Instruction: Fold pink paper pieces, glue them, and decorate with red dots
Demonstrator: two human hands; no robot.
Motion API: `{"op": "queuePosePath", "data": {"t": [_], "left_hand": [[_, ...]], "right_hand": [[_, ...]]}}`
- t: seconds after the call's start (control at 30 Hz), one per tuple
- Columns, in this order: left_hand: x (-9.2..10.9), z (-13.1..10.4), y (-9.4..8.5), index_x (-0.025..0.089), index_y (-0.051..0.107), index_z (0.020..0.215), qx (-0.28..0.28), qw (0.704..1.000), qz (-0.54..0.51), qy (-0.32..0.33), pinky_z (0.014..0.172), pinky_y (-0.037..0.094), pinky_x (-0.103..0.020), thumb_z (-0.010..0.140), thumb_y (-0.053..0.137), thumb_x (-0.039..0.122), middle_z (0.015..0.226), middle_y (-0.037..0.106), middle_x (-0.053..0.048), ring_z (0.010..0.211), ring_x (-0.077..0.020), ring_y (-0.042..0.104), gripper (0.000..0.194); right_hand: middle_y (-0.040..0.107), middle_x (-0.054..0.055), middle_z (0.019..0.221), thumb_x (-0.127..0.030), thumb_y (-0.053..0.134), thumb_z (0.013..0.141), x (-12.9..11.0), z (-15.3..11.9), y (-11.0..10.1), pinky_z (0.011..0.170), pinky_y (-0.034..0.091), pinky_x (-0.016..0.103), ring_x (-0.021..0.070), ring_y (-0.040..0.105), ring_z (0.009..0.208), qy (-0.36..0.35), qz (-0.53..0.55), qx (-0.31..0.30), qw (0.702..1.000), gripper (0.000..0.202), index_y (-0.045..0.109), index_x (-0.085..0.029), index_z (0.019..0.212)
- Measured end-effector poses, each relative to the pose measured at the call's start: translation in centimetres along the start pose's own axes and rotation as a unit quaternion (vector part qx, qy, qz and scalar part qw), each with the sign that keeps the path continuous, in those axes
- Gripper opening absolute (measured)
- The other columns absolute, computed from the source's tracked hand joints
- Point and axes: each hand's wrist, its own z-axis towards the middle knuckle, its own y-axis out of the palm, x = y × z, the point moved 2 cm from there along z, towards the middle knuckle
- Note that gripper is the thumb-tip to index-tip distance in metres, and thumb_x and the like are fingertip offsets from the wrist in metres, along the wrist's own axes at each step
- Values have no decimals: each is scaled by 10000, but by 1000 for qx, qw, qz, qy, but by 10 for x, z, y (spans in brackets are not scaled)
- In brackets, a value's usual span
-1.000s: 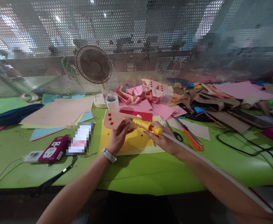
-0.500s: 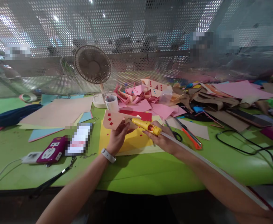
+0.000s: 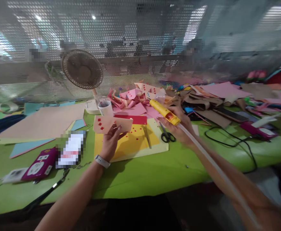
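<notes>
My left hand (image 3: 111, 139) is closed on a folded pale pink paper piece (image 3: 102, 125) that bears red diamond shapes. It is held above a yellow sheet (image 3: 121, 150) dotted with small red squares. My right hand (image 3: 179, 123) grips a yellow hot glue gun (image 3: 163, 110), its nozzle pointing up and left, apart from the paper. A long white glue stick (image 3: 203, 152) runs from its back along my forearm. Tweezers (image 3: 147, 137) lie on the yellow sheet, and black scissors (image 3: 168, 137) rest at its right edge.
A fan (image 3: 82, 70) and a white cup (image 3: 106, 108) stand behind the sheet. Folded pink papers (image 3: 133, 96) are heaped at the back. A phone (image 3: 71, 149) and purple power bank (image 3: 39, 163) lie left; a black cable (image 3: 229, 146) curls at right.
My right hand has drawn the glue gun away from the paper, up and to the right. My left hand keeps the paper. The camera view has swung right; the tweezers now show clearly.
</notes>
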Motion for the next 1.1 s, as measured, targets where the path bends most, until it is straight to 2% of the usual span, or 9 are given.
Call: {"op": "queuePosePath", "data": {"t": [0.17, 0.3, 0.37, 0.47, 0.67, 0.8, 0.87, 0.97, 1.1], "left_hand": [[0, 4, -3, 179, 643, 931, 17, 1000, 2, 7, 884, 597, -422, 718, 787, 381, 983, 683, -37, 920, -197, 679, 327], [0, 7, -4, 185, 655, 918, 17, 1000, 3, 9, 884, 597, -416, 711, 792, 378, 969, 690, -28, 867, -178, 683, 314], [1, 7, -4, 186, 655, 902, 25, 1000, 8, 8, 894, 593, -406, 710, 791, 378, 969, 686, -25, 874, -174, 680, 304], [3, 8, -4, 185, 640, 881, 44, 999, 22, 4, 910, 584, -408, 698, 794, 381, 977, 678, -23, 893, -177, 676, 309], [2, 10, -5, 181, 627, 879, 48, 998, 31, 4, 922, 577, -398, 691, 797, 387, 978, 672, -25, 908, -176, 672, 326], [0, 11, -6, 193, 623, 867, 49, 998, 27, 12, 890, 592, -398, 687, 798, 385, 963, 674, -20, 902, -185, 676, 316], [-1, 11, -6, 195, 625, 864, 42, 999, 23, 14, 875, 600, -399, 691, 796, 379, 947, 675, -19, 897, -189, 679, 305], [-1, 11, -6, 195, 635, 877, 30, 999, 18, 19, 873, 602, -400, 708, 785, 375, 947, 678, -20, 900, -190, 681, 289], [-1, 10, -8, 199, 639, 908, 27, 999, 21, 24, 891, 592, -413, 720, 773, 394, 980, 686, -33, 930, -194, 676, 302]], "right_hand": [[655, 119, 1127, -474, 713, 767, 101, -9, -38, 833, 532, 406, 287, 654, 992, 50, -40, -90, 994, 598, 497, -217, 1262], [682, 132, 994, -455, 795, 648, 183, -30, -57, 718, 545, 369, 254, 665, 814, 119, -74, -190, 972, 741, 519, -134, 1256], [697, 122, 965, -432, 824, 605, 205, -37, -62, 701, 541, 353, 249, 669, 795, 136, -82, -228, 961, 745, 552, -139, 1234], [715, 123, 976, -375, 841, 581, 218, -40, -65, 716, 544, 372, 269, 682, 817, 144, -90, -256, 952, 710, 596, -159, 1211], [717, 105, 1050, -254, 805, 624, 218, -34, -69, 782, 562, 458, 310, 696, 913, 140, -64, -271, 950, 437, 681, -217, 1042], [709, 112, 1027, -215, 780, 636, 201, -28, -72, 781, 553, 466, 305, 679, 910, 92, -118, -261, 954, 340, 686, -215, 962], [700, 126, 1015, -221, 712, 709, 180, -27, -66, 776, 534, 453, 298, 663, 905, 70, -152, -241, 956, 237, 680, -200, 943], [700, 80, 936, -261, 579, 846, 130, -30, -41, 709, 505, 367, 244, 656, 835, 44, -151, -240, 958, 125, 668, -211, 919], [696, 92, 1056, -231, 545, 910, 59, -29, 10, 688, 468, 304, 220, 655, 887, -104, -171, -287, 937, 214, 633, -181, 1099]]}}
